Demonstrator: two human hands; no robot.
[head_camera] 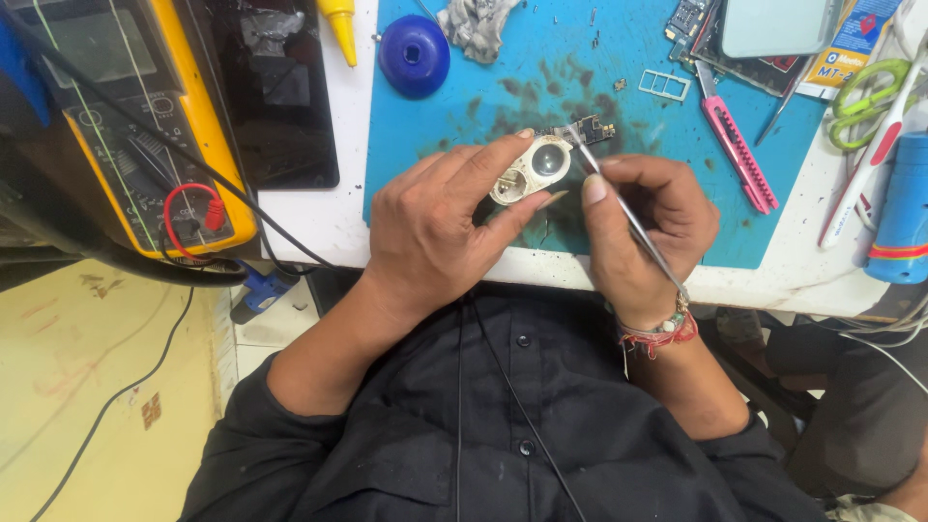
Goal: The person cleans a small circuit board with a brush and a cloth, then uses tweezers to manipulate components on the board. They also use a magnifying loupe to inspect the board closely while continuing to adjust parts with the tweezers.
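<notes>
Mid-frame: left hand (435,227) pinches small camera module (530,169); right hand (643,227) pinches tweezers (623,208), tips up-left touching module's upper-right edge.

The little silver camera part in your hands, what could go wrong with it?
The thin metal tweezers in the right hand might slip and scratch the round glass lens of the small silver camera part. The left hand pinches it only by its edges, so it could drop onto the stained blue work mat.
</notes>
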